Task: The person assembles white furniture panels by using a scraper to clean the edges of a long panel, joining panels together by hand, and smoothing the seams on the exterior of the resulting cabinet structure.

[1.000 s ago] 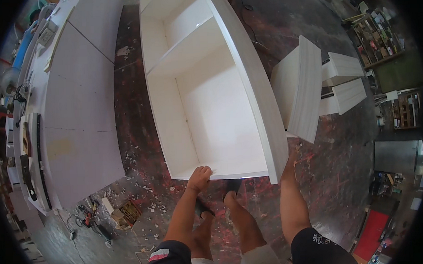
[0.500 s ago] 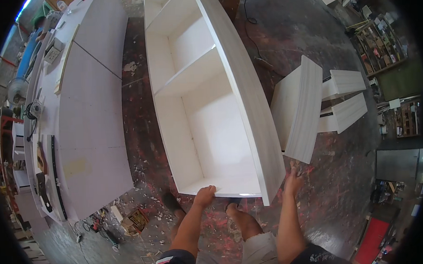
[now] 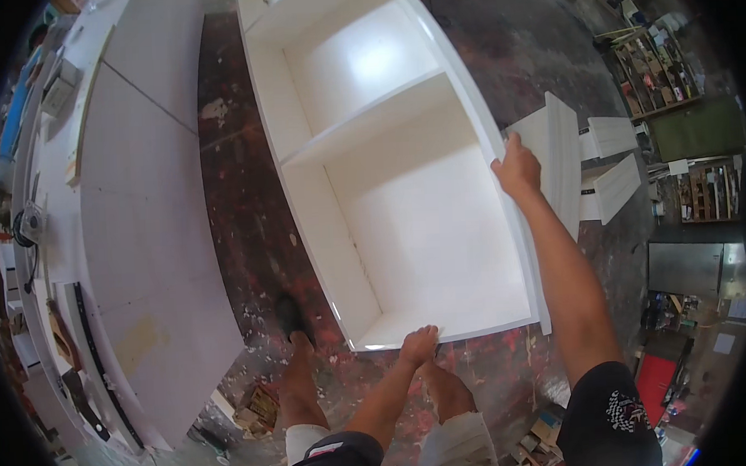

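A long white open-fronted cabinet (image 3: 480, 103) with a light wood-grain side stretches away before me, its compartments facing up. Dividers (image 3: 368, 117) split it crosswise. My left hand (image 3: 419, 346) is closed over the rim of its near end, fingers curled at the edge. Farther up, on the right-hand long side, my right hand (image 3: 518, 168) grips the edge, thumb toward the inside. The fingertips of that hand are partly hidden behind the side. Just beyond the right hand stands a larger wood-grain drawer or box (image 3: 561, 162).
Left of the cabinet runs a long pale worktop (image 3: 155, 209) carrying tools and a black metal rail (image 3: 104, 361). Two smaller drawers (image 3: 612, 137) lie on the floor at right. Scraps (image 3: 256, 409) lie near my feet. A red-topped box (image 3: 656, 379) stands at the far right.
My right hand has come up from low beside the cabinet onto its right edge. The cabinet now appears tilted and shifted to the right, with my left hand still on its near end.
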The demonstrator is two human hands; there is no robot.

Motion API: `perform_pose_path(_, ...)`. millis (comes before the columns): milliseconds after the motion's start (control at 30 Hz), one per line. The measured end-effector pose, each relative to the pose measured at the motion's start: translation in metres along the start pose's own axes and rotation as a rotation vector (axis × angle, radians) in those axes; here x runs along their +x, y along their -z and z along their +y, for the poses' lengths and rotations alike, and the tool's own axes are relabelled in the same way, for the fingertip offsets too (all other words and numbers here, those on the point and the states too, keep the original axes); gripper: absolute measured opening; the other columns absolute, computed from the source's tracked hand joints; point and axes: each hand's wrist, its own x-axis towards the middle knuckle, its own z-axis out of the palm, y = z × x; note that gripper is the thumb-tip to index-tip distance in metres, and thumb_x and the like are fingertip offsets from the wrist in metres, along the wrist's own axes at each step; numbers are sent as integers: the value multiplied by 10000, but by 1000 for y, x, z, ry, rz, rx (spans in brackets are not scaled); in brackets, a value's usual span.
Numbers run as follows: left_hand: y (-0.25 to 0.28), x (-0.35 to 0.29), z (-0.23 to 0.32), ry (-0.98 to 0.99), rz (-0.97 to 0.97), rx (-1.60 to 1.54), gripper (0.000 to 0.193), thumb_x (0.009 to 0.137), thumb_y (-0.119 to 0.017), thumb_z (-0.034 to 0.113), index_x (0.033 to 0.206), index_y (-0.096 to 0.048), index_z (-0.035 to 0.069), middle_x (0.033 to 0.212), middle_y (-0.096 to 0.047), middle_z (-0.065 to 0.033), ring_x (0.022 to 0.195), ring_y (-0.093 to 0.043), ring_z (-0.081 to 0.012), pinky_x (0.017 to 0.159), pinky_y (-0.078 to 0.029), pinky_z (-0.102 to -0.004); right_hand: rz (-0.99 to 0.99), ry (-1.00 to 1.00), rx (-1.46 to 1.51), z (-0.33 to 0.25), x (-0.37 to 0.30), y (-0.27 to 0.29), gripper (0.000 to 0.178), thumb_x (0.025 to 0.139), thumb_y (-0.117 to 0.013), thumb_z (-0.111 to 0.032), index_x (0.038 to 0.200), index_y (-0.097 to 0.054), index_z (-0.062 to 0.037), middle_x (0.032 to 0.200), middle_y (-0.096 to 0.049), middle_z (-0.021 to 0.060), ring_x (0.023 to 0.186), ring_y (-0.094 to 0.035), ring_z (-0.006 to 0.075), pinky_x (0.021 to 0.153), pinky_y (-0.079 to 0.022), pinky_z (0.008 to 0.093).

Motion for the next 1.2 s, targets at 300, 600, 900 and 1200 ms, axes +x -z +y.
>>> perform_pose_path(300, -13, 3, -14, 6, 79, -230, 534, 809, -664, 92, 1322, -520, 53, 1175, -660, -187, 1071, -643, -380, 915, -495, -494, 27, 29, -15, -9, -10, 7, 435, 852, -746, -148, 1206, -521, -30, 1222, -709, 194, 1094, -689, 388, 942, -545, 480)
perform_pose_path(600, -31, 24, -28, -77, -176, -173, 844, 779, -669, 83, 1569, -395, 194, 1561, -461, -127, 1374, -481, -311, 1068, -403, -530, 32, 40, -38, -4, -7, 5, 428, 860, -734, -155, 1212, -524, -34, 1193, -722, 176, 1070, -696, 392, 931, -547, 491)
perform_pose_path(900, 1, 26, -21, -33, -196, -288, 905, 724, -782, 189, 1558, -429, 194, 1574, -455, -130, 1363, -509, -346, 1131, -411, -440, -8, 122, 27, 1, -2, 3, 336, 892, -675, -126, 1174, -525, -23, 1066, -726, 255, 1012, -707, 421, 896, -560, 507)
perform_pose_path(1200, 12, 24, -22, -2, -250, -334, 847, 748, -711, 17, 1533, -466, 215, 1554, -489, -118, 1365, -532, -304, 1047, -511, -358, -8, 153, 31, 5, 3, 0, 263, 951, -574, -58, 1197, -528, 24, 1024, -731, 262, 968, -728, 425, 848, -592, 500)
